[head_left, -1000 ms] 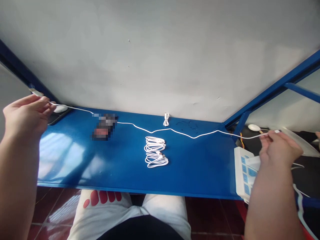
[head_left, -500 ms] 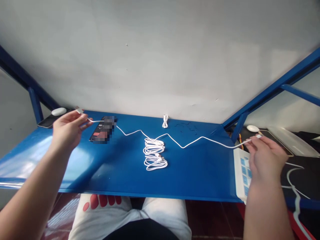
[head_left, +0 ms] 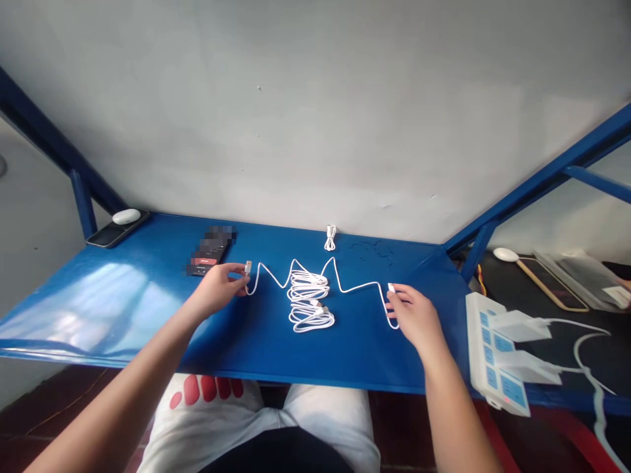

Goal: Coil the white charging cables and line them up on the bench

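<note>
A white USB cable (head_left: 359, 287) zigzags across the blue table (head_left: 365, 355), one end in each hand. My left hand (head_left: 220, 287) pinches it near the USB plug (head_left: 248, 267), which points up. At the other end, my right hand (head_left: 413, 314) has its fingers closed around a small white connector (head_left: 391, 288). Between the hands lie coiled white cables (head_left: 311, 318), stacked one before the other, and the held cable passes at their far side. Farther back sits another small bundled white cable (head_left: 330, 238).
A phone (head_left: 211, 253), partly blurred out, lies left of centre. Another phone with a white oval object (head_left: 127, 216) on it is at the far left. On the right are a power strip (head_left: 486, 355) with plugged-in chargers and a phone (head_left: 552, 284). A wall (head_left: 315, 118) rises behind.
Both hands have come inward and lower toward the table, bringing the cable's ends closer together. The cable's bends have become sharper. The power strip is now uncovered by my right hand.
</note>
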The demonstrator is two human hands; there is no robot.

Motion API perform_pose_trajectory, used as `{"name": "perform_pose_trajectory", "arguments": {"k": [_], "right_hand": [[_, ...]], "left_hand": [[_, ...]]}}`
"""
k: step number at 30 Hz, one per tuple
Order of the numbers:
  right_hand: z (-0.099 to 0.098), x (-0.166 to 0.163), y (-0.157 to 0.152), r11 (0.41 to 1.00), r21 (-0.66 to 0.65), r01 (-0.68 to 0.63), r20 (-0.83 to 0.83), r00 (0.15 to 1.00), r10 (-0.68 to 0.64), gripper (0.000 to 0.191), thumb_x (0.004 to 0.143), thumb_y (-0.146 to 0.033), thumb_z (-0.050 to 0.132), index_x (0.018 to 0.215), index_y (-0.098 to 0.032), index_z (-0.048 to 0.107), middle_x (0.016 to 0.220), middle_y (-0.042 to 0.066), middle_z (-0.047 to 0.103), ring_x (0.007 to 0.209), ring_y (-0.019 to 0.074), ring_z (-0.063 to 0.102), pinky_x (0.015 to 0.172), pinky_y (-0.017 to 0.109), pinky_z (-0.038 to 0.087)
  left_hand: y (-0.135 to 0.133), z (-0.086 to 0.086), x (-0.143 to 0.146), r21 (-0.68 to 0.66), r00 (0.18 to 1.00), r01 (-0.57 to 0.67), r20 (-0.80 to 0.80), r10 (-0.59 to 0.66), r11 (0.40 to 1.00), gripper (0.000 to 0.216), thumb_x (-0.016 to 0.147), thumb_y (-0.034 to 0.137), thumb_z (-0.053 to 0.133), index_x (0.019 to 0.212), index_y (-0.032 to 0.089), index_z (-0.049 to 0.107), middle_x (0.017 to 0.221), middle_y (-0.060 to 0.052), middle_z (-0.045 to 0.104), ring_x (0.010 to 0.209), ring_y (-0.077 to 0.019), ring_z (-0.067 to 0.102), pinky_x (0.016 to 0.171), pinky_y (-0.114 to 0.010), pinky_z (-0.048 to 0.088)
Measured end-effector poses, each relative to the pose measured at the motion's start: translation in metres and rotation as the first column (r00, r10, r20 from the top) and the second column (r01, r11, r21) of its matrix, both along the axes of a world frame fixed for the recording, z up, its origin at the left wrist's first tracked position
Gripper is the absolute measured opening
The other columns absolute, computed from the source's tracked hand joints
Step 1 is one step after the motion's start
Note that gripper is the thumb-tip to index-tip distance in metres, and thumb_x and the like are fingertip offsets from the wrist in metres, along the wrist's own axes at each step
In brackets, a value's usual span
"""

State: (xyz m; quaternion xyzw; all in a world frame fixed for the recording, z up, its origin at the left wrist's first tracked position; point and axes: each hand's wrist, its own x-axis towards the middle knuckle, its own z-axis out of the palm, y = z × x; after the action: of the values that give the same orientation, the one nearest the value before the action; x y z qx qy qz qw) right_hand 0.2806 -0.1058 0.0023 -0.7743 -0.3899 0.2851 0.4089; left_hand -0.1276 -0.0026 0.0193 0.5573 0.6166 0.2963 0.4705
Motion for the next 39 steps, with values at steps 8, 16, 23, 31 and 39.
{"name": "perform_pose_trajectory", "arguments": {"k": [8, 16, 23, 31, 39], "right_hand": [[-0.006, -0.041, 0.037, 0.989, -0.030, -0.146, 0.058, 0.987, 0.148, 0.027, 0.090, -0.035, 0.055, 0.108, -0.019, 0.067, 0.090, 0.006, 0.073, 0.062, 0.0149, 0.069, 0.052, 0.025, 0.058], [0.002, -0.063, 0.106, 0.966, -0.016, -0.257, -0.128, 0.959, 0.253, 0.010, 0.087, -0.022, 0.065, 0.094, -0.016, 0.066, 0.083, 0.006, 0.072, 0.061, 0.0112, 0.064, 0.047, 0.019, 0.053], [0.005, -0.096, 0.143, 0.931, -0.012, -0.365, -0.200, 0.913, 0.356, 0.020, 0.078, -0.031, 0.079, 0.088, -0.015, 0.071, 0.076, 0.007, 0.073, 0.060, 0.0146, 0.066, 0.049, 0.023, 0.053], [0.008, -0.113, 0.162, 0.893, -0.096, -0.440, -0.043, 0.898, 0.438, 0.036, 0.058, -0.012, 0.083, 0.094, -0.016, 0.075, 0.066, 0.001, 0.070, 0.057, 0.0139, 0.061, 0.054, 0.024, 0.045], [0.004, -0.132, 0.184, 0.923, -0.014, -0.385, -0.149, 0.913, 0.379, 0.042, 0.065, -0.011, 0.070, 0.107, -0.018, 0.068, 0.060, -0.005, 0.062, 0.052, 0.0121, 0.057, 0.049, 0.023, 0.041]], "left_hand": [[0.020, -0.018, 0.038, 0.033, 1.000, 0.011, -0.002, -0.011, 0.999, 0.034, 0.078, 0.030, 0.075, 0.107, 0.014, 0.065, 0.107, -0.015, 0.073, 0.069, -0.0200, 0.073, 0.064, -0.031, 0.061], [0.076, -0.005, 0.064, 0.065, 0.967, 0.082, -0.245, -0.064, 0.994, 0.013, 0.071, 0.020, 0.077, 0.082, 0.017, 0.072, 0.062, -0.004, 0.068, 0.056, -0.0199, 0.067, 0.055, -0.027, 0.046], [0.085, 0.001, 0.090, 0.047, 0.962, 0.155, -0.234, -0.140, 0.987, 0.028, 0.074, 0.045, 0.077, 0.072, 0.017, 0.073, 0.059, -0.005, 0.065, 0.048, -0.0186, 0.062, 0.049, -0.028, 0.038], [0.092, 0.002, 0.099, 0.002, 0.970, 0.186, -0.163, -0.183, 0.983, 0.042, 0.059, 0.042, 0.089, 0.088, 0.014, 0.075, 0.068, -0.006, 0.070, 0.053, -0.0186, 0.061, 0.054, -0.031, 0.041], [0.089, -0.009, 0.106, 0.085, 0.989, 0.132, -0.075, -0.126, 0.988, 0.025, 0.063, 0.027, 0.084, 0.081, 0.014, 0.073, 0.067, -0.002, 0.066, 0.053, -0.0144, 0.056, 0.055, -0.029, 0.038]]}}
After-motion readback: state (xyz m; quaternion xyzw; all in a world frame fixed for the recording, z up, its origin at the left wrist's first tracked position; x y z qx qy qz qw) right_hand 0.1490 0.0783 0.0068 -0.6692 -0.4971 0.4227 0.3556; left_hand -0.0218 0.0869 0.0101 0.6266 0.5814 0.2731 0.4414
